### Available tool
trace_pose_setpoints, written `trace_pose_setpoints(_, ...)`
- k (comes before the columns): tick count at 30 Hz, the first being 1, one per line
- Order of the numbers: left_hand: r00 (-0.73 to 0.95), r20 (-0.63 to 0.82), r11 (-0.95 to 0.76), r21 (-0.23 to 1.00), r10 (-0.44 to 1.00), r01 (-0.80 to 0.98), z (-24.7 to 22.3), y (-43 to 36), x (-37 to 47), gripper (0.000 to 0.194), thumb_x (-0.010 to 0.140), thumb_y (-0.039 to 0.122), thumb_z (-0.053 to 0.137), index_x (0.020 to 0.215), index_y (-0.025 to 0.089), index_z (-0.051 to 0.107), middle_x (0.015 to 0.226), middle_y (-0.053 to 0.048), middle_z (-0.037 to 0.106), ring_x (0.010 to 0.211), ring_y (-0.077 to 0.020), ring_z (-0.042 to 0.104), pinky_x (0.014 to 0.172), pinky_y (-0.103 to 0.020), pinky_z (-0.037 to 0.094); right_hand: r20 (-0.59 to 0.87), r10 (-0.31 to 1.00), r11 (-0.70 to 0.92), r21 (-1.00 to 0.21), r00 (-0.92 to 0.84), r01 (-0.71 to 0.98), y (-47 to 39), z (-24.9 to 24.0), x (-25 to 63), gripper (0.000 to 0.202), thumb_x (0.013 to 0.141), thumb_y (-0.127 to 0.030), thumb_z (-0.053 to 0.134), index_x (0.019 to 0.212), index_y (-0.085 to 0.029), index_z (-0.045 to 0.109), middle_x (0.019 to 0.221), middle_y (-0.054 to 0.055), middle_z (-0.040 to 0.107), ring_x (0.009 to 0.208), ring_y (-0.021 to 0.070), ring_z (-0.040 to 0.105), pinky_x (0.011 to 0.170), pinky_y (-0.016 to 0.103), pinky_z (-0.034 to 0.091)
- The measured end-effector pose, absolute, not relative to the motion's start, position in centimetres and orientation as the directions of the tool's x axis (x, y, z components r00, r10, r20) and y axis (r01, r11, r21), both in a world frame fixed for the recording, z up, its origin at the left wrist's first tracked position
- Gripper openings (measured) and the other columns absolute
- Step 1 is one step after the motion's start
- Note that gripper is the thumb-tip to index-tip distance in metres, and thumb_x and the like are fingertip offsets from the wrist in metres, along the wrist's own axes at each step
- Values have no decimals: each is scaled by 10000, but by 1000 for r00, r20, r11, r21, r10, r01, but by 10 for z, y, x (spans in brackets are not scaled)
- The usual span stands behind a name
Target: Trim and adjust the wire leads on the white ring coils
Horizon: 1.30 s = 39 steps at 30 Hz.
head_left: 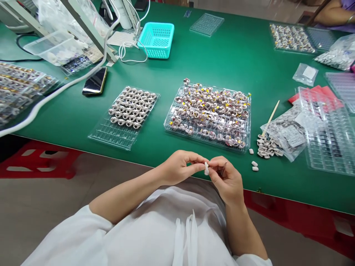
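Just off the table's front edge, my left hand (pixel 181 167) and my right hand (pixel 226 177) meet, their fingertips pinching one small whitish part (pixel 206 169) between them. Beyond the hands lies a clear tray (pixel 169 129) filled with small ring-like parts bearing yellow and red bits. A second clear tray (pixel 113 136), to the left, carries rows of beige ring-shaped parts in its far portion. Right of my right hand, a few small white pieces (pixel 254 163) lie near a pile of beige pieces (pixel 267 147).
A turquoise basket (pixel 158 40), a phone (pixel 95 81) and a white cable (pixel 66 87) are at the back left. Plastic bags (pixel 294 136), a wooden stick (pixel 271 117) and clear trays (pixel 330 140) lie right. Another person's arm (pixel 334 14) shows at the far right.
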<state>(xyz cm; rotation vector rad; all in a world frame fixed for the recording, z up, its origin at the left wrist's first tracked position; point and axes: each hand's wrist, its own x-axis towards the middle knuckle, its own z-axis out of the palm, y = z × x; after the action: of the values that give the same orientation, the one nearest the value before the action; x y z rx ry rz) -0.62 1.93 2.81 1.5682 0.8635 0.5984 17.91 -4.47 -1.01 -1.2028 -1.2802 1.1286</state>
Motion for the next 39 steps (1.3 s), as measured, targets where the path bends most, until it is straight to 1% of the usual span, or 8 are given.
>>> trace_pose_setpoints(6, 590, 26, -135, 981, 807, 141, 21, 15, -2, 250, 889, 243, 664, 1105, 184, 776, 956, -99, 794, 864, -204, 732, 796, -273, 567, 67, 986, 81, -993, 152, -84, -47, -20, 166, 53, 903, -280, 647, 939, -241, 642, 877, 16, 577, 710, 133, 569, 578, 255, 461)
trace_pose_setpoints(12, 520, 111, -197, 974, 847, 115, 14, 10, 4, 242, 895, 246, 658, 1101, 218, 782, 938, -92, 773, 854, -191, 715, 780, -273, 565, 80, 975, 108, -986, 208, -129, -48, -27, 160, 73, 900, -277, 651, 955, -249, 613, 884, 12, 553, 677, 119, 533, 524, 233, 409)
trace_pose_setpoints(19, 497, 16, -86, 989, 868, 118, 14, 7, 6, 221, 883, 266, 679, 1049, 178, 796, 943, -103, 778, 821, -191, 710, 740, -258, 551, 107, 975, 131, -985, 195, -115, -48, -23, 162, 73, 902, -261, 662, 972, -256, 641, 873, 6, 559, 713, 127, 547, 585, 248, 447)
trace_pose_setpoints(26, 475, -157, 150, 987, 866, 53, 13, 4, 12, 259, 884, 335, 674, 1007, 136, 784, 952, -107, 778, 774, -182, 696, 680, -245, 571, 62, 987, 73, -995, 145, -70, -50, -18, 166, 56, 911, -269, 648, 961, -249, 663, 841, 6, 597, 718, 134, 564, 616, 257, 467)
trace_pose_setpoints(30, 441, -227, 245, 969, 868, 18, 17, 5, 14, 248, 834, 350, 722, 923, 128, 783, 912, -97, 781, 690, -155, 672, 623, -235, 572, 51, 980, 51, -999, 192, 7, -54, -14, 188, 151, 887, -274, 673, 1036, -254, 683, 786, -14, 576, 642, 109, 519, 547, 229, 420)
trace_pose_setpoints(34, 387, -296, 299, 953, 873, 54, 19, 9, 9, 221, 810, 332, 732, 888, 132, 781, 919, -97, 783, 612, -129, 638, 599, -242, 564, 118, 845, 37, -986, 522, 164, -63, -7, 239, 212, 833, -331, 721, 1010, -216, 698, 788, -4, 603, 604, 102, 523, 524, 223, 420)
trace_pose_setpoints(37, 364, -301, 300, 952, 881, 62, 15, 11, 7, 192, 805, 321, 730, 850, 141, 776, 928, -93, 778, 594, -120, 626, 599, -243, 551, 188, 695, -91, -934, 694, 344, -75, -2, 280, 247, 817, -381, 728, 969, -187, 717, 750, 9, 631, 606, 122, 550, 555, 245, 452)
trace_pose_setpoints(39, 364, -296, 295, 954, 883, 60, 13, 13, 9, 179, 800, 315, 729, 837, 145, 772, 915, -84, 772, 586, -114, 616, 595, -240, 542, 209, 690, -227, -847, 693, 481, -81, 0, 298, 242, 822, -396, 716, 939, -185, 739, 771, 27, 668, 634, 138, 573, 581, 255, 470)
